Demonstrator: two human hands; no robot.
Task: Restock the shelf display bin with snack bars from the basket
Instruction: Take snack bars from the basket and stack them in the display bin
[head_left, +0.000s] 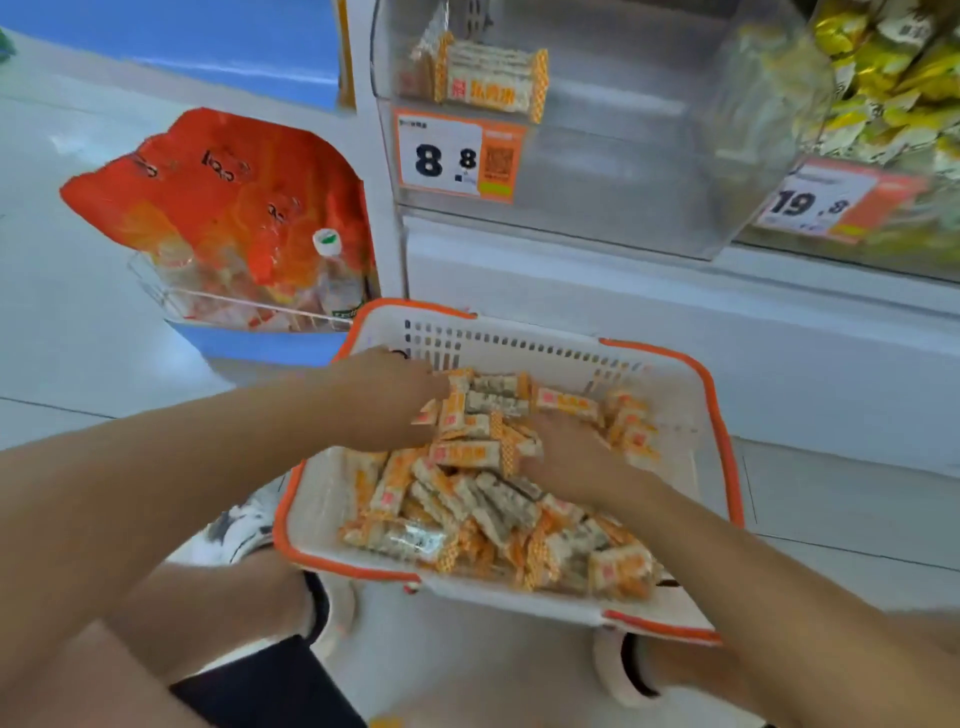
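So both hands are buried in the snack bars (467, 452) in the basket (719, 415): left hand (384, 400) and right hand (566, 452) cup a clump between them. Display bin (597, 156) sits straight up ahead, nearly empty, slightly closer to the right hand.

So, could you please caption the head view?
Both hands gather snack bars from the basket below a near-empty bin.

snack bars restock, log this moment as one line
stage: gathering | left hand and right hand: in basket, around a pile of snack bars | display bin: nearly bare, few bars at back
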